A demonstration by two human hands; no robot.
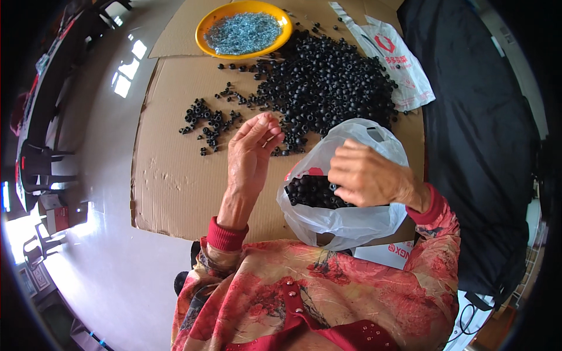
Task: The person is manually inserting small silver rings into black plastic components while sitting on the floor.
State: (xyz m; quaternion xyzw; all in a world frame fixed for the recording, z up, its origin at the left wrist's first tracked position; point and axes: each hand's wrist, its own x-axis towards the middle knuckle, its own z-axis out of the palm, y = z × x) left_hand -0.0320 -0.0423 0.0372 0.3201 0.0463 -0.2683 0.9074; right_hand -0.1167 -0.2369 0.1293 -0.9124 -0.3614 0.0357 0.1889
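Observation:
My left hand (pixel 250 153) is raised over the cardboard by the black pile, thumb and fingertips pressed together. Whatever it may pinch is too small to make out. Over the mouth of a white plastic bag (pixel 357 225) hovers my right hand (pixel 370 176), its fingers curled closed. A small round black piece with a pale bluish centre (pixel 333 187) shows at those fingertips; whether it is gripped or lies behind them, I cannot tell. Inside the bag are many black bead-like pieces (pixel 313 192). Beyond both hands spreads a large heap of similar black pieces (pixel 328 79).
A yellow dish (pixel 202 40) of small clear bluish pieces stands at the far side of the cardboard sheet (pixel 170 187). A smaller black cluster (pixel 205 120) lies left of the heap. A flattened white bag (pixel 404 64) is at far right, beside a large black cover (pixel 468 146).

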